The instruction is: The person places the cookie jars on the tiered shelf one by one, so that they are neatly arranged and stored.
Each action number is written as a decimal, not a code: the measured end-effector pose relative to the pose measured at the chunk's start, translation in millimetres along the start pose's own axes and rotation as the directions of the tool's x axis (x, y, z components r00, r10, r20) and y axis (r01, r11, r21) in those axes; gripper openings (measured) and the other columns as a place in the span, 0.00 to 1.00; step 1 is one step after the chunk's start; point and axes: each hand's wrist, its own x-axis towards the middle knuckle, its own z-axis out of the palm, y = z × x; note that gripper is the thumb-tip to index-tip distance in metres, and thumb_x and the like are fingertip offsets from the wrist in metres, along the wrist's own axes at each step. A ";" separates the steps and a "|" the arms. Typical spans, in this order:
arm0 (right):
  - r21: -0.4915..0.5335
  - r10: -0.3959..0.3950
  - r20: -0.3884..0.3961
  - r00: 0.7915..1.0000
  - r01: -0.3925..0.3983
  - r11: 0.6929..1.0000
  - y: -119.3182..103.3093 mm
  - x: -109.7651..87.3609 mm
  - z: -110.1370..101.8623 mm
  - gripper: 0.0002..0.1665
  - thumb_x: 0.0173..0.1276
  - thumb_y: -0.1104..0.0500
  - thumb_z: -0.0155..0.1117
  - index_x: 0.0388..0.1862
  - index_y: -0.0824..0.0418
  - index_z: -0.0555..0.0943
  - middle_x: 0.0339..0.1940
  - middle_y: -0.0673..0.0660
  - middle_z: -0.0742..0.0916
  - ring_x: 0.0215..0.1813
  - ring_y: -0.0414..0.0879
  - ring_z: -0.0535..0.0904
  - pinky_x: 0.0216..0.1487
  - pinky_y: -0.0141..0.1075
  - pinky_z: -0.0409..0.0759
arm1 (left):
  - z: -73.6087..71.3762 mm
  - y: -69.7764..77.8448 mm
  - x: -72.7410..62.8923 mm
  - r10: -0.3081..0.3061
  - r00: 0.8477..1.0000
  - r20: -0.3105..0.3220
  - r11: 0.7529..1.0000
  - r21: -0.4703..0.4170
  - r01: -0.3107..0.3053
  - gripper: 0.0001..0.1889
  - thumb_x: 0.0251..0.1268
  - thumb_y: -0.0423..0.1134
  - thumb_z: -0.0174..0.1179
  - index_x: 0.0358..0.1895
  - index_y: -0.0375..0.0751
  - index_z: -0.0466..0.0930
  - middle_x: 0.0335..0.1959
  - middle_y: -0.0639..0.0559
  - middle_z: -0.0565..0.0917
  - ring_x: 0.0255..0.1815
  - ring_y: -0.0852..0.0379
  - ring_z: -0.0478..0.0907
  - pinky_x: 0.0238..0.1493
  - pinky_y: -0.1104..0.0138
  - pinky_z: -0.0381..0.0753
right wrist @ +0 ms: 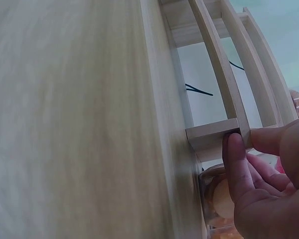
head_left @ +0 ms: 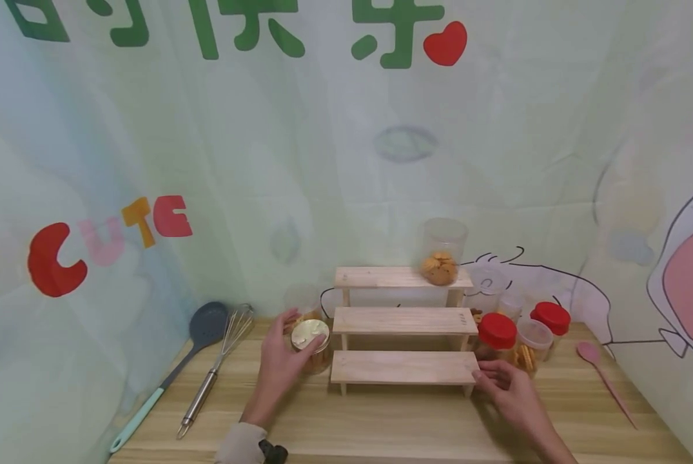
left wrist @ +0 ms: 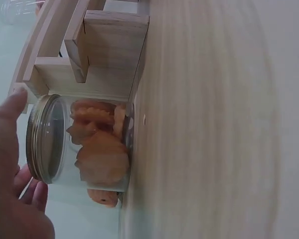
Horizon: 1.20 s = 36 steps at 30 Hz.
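Observation:
My left hand [head_left: 280, 354] is at a clear jar of cookies with a gold lid [head_left: 310, 335], which stands upright on the table left of the rack. The thumb lies across the lid, and the fingers reach round its far side. In the left wrist view, shell-shaped cookies [left wrist: 102, 157] show through the jar's wall. A three-step wooden rack [head_left: 405, 367] stands in the middle. Its lowest step's right end is pinched between thumb and fingers of my right hand [head_left: 511, 393]. In the right wrist view, fingers [right wrist: 237, 162] press under that board's end.
A clear cookie jar [head_left: 441, 267] stands on the top step. Right of the rack are red-lidded jars [head_left: 497, 332] and a clear-lidded jar [head_left: 534, 335], with a pink spoon [head_left: 604, 380] beyond. A whisk [head_left: 207, 393] and a dark skimmer [head_left: 207, 325] lie left; another clear container [head_left: 302, 296] stands behind the gold-lidded jar.

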 end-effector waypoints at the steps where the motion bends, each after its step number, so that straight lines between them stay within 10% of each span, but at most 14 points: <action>1: 0.001 0.000 0.001 1.000 0.000 1.000 0.2 0.1 0.0 0.21 0.77 0.58 0.73 0.60 0.72 0.84 0.54 0.66 0.92 0.51 0.44 0.90 0.49 0.27 0.87 | -0.6 -1.3 -0.3 -0.017 1.000 0.009 1.000 -0.001 0.017 0.45 0.55 0.47 0.86 0.74 0.38 0.73 0.64 0.43 0.84 0.64 0.44 0.82 0.68 0.50 0.80; 10: 0.021 0.011 -0.003 1.000 -0.011 1.000 0.7 0.0 -1.1 0.23 0.78 0.55 0.73 0.61 0.72 0.84 0.55 0.66 0.92 0.53 0.48 0.91 0.50 0.30 0.89 | -1.6 -6.9 -6.0 -0.152 0.979 0.136 0.988 -0.015 0.155 0.54 0.49 0.52 0.88 0.76 0.35 0.68 0.70 0.37 0.79 0.72 0.39 0.79 0.73 0.46 0.80; 23: 0.037 0.044 0.023 0.999 -0.045 0.998 0.5 0.7 -1.2 0.24 0.79 0.55 0.72 0.63 0.72 0.83 0.56 0.66 0.92 0.55 0.51 0.90 0.53 0.37 0.91 | -5.9 -11.0 -10.6 -0.189 0.949 0.251 0.981 0.087 0.173 0.53 0.52 0.54 0.86 0.75 0.30 0.68 0.69 0.32 0.80 0.74 0.35 0.77 0.76 0.41 0.75; 36: 0.039 0.039 0.021 0.999 -0.040 0.998 0.9 0.5 -0.9 0.24 0.78 0.55 0.72 0.62 0.71 0.83 0.55 0.65 0.92 0.52 0.45 0.90 0.50 0.33 0.90 | -7.6 -13.4 -8.1 -0.148 0.968 0.201 0.987 0.091 0.132 0.48 0.50 0.55 0.87 0.70 0.34 0.76 0.64 0.35 0.86 0.68 0.40 0.83 0.69 0.45 0.82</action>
